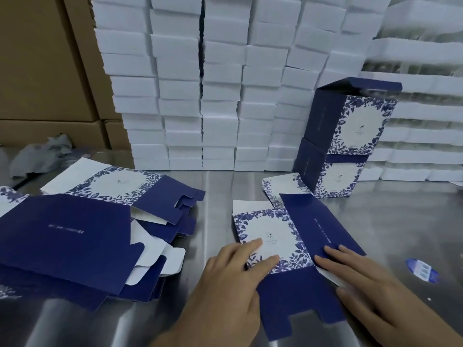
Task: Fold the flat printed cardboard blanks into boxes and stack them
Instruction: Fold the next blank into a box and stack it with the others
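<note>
On your far left, brown cartons [45,71] stand against the wall, with a crumpled grey wrapper [47,154] lying on the steel table [218,191] in front of them. Near that, at your left, sits the loose pile of flat blanks [82,236], navy and white-floral panels fanned over one another. Behind it, white foam blocks [200,96] are stacked in tall columns along the back of the table.

Your left hand [225,279] lies on the blank [280,236] in front of you. Its fingers are straight and slightly spread, with the tips on the white floral panel. This blank lies flat on the table between the pile and the finished boxes, with its notched navy flap pointing toward you. Your right hand [363,279] rests on the blank's long navy panel, fingers straight and a little apart, gripping nothing.

Beyond the blank, to the right, two folded boxes [350,136] stand one on top of the other against the foam, and the upper one's navy lid flap is raised. A round blue sticker [422,270] lies on the table to the right of your right hand. White foam trays [421,121] are stacked behind it.
</note>
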Demonstrator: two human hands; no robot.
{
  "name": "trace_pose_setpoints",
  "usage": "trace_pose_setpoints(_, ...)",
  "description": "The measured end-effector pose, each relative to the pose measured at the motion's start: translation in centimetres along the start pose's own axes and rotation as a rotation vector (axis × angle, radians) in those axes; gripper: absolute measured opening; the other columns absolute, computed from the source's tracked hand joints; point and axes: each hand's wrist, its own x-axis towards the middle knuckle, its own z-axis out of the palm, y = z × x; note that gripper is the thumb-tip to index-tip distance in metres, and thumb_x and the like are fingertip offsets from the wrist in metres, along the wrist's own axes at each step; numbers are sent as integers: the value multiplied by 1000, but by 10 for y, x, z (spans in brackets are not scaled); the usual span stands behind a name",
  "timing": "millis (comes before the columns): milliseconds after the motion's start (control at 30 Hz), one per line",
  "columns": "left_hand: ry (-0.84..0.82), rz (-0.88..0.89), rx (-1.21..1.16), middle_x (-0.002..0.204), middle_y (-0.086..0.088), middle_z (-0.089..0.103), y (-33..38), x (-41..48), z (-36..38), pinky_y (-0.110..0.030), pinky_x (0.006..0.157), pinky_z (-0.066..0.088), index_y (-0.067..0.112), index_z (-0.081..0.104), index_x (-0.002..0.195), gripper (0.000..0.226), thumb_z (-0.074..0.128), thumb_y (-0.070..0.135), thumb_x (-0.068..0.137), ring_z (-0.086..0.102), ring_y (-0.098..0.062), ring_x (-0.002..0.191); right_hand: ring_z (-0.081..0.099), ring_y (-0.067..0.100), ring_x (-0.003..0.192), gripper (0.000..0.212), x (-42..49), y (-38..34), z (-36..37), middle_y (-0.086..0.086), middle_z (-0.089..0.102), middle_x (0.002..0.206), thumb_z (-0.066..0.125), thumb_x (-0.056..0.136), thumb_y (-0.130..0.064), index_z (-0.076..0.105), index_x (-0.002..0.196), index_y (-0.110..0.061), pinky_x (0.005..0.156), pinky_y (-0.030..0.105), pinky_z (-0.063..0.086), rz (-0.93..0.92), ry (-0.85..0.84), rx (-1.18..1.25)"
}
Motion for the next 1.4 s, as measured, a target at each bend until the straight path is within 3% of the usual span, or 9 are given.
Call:
trace_pose_setpoints(233,-36,17,54,166,32,-10,3,-3,-4,-27,122,15,55,10,161,82,25,23,87,-5,-2,153,14,-17,152,48,-2,-7,0,-35,36,159,36,98,-55,47,145,-56,126,30,19,9,26,-16)
trace_pose_setpoints(367,48,4,33,168,32,2,5,-5,0,-20,120,11,54,24,160,74,14,40,88,-2,4,150,14,-17,151,45,-4,-8,-1,-35,34,159,41,102,-43,44,145,-56,127,31,22,-6,23,-22)
trace_pose_setpoints(467,137,-11,-3,164,34,16,6,-8,4,-15,115,12,52,37,155,68,10,59,93,2,13,145,8,-19,151,46,-5,-8,-4,-40,26,160,38,103,-48,38,147,-59,128,23,16,-16,-21,-34)
trace_pose_setpoints(600,147,-4,-16,160,36,17,7,-10,4,-14,112,13,54,37,152,64,14,72,95,0,16,143,10,-17,152,48,-9,-7,-5,-45,26,159,33,99,-57,41,146,-65,125,17,14,-43,-20,-17)
trace_pose_setpoints(767,121,-17,28,162,31,20,11,-10,1,-24,121,16,52,39,151,67,12,72,93,11,4,149,11,-14,154,49,-9,1,-4,-43,25,161,28,102,-60,39,149,-65,124,16,14,-68,-21,-44)
trace_pose_setpoints(967,122,2,79,164,26,22,9,-9,4,-28,121,19,51,39,150,49,33,62,103,17,-3,150,14,-14,152,47,-6,3,-1,-39,27,160,25,106,-57,39,150,-61,121,8,9,-102,4,-100)
trace_pose_setpoints(1133,144,4,56,159,26,29,9,-7,3,-28,120,20,51,44,147,44,44,58,104,25,-4,146,29,-12,142,55,-6,-3,-4,-33,40,150,43,106,-44,33,160,-48,114,4,16,-105,33,-76)
trace_pose_setpoints(1200,150,-3,66,157,25,33,10,-7,1,-29,119,22,50,46,146,43,47,56,103,30,-6,143,32,-3,142,59,-3,-2,-2,-27,40,149,40,104,-43,30,163,-44,114,8,17,-96,11,-109)
trace_pose_setpoints(1400,142,-27,107,157,19,40,17,-6,0,-32,120,25,47,51,149,45,51,51,104,36,-13,142,40,12,138,53,4,0,4,-12,47,148,45,106,-34,45,159,-31,118,35,33,-98,32,-142)
